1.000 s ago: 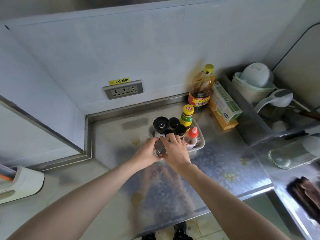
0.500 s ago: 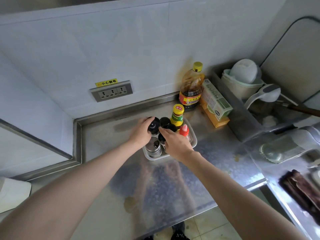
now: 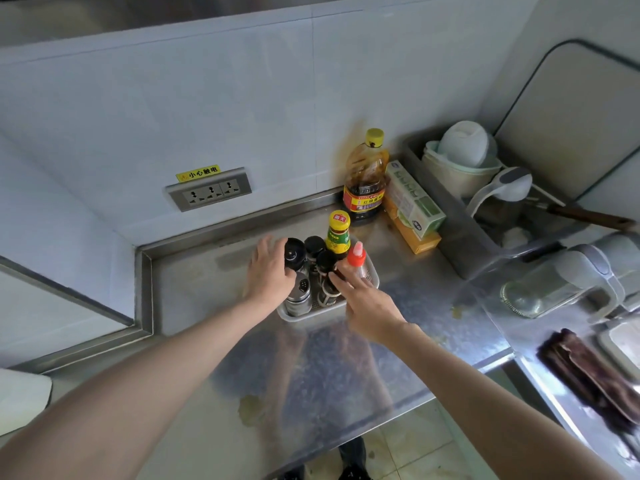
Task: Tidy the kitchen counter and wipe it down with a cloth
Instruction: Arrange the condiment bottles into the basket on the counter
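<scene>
A small white tray (image 3: 373, 279) on the steel counter (image 3: 311, 375) holds several condiment containers: a steel shaker (image 3: 298, 296) at its front left, a black-lidded jar (image 3: 294, 253), a yellow-capped bottle (image 3: 338, 231) and a red-capped bottle (image 3: 357, 262). My left hand (image 3: 269, 274) rests open against the left side of the shaker and the black-lidded jar. My right hand (image 3: 367, 303) hovers open at the tray's front right, fingertips by the small jars. A dark brown cloth (image 3: 588, 374) lies at the far right. Yellowish stains (image 3: 250, 409) mark the counter.
A large oil bottle (image 3: 365, 178) and stacked boxes (image 3: 412, 202) stand against the back wall. A grey dish rack (image 3: 464, 237) with bowls (image 3: 464, 147) and a ladle is at the right, a glass jug (image 3: 554, 287) lying beside it. A wall socket (image 3: 209, 192) sits behind.
Both hands held the steel shaker over the tray; it now stands in the tray's front left. The hands have let go and spread apart to the tray's two sides.
</scene>
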